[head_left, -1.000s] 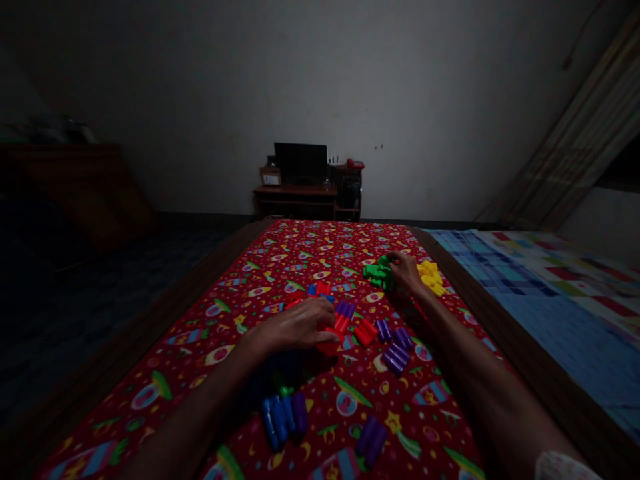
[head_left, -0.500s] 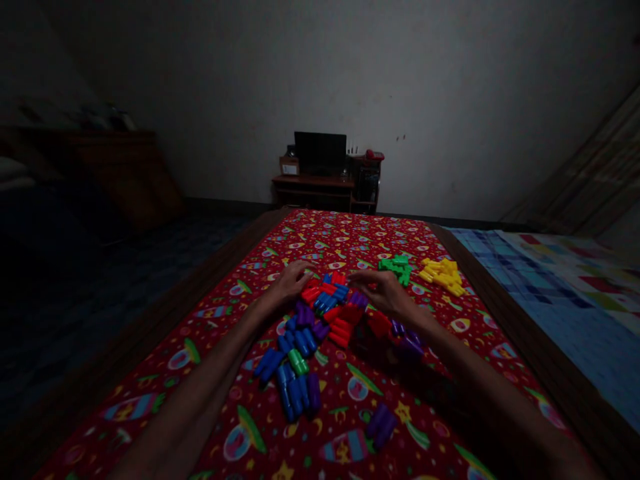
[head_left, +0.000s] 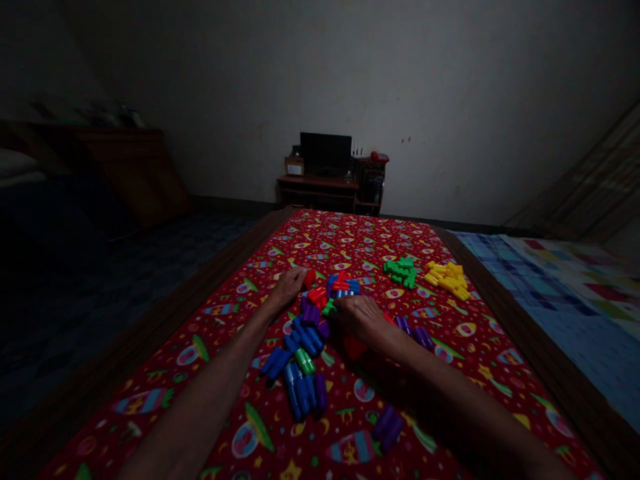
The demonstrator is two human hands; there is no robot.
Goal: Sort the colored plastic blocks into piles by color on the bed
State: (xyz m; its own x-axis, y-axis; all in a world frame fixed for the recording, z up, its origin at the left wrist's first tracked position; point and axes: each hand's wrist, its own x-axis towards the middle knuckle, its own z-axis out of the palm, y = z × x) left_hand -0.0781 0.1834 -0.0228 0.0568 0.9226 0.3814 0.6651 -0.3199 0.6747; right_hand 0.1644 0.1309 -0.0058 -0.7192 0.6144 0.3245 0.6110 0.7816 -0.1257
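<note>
Carefully, we work both hands among the mixed blocks (head_left: 300, 388) on the cloth (head_left: 360, 247).
Our right hand (head_left: 362, 316) seems to pinch a green block (head_left: 329, 309) between its fingers, at the far part of the spread; our left hand (head_left: 288, 286) curls its fingers against a red block (head_left: 311, 278) to the far left, and whether they grip it we cannot tell. We do best to take the green block by its sides and lift straight, so the mixed blocks lie undisturbed, with our forearm clear of the purple blocks (head_left: 423, 337) on the right.
</note>
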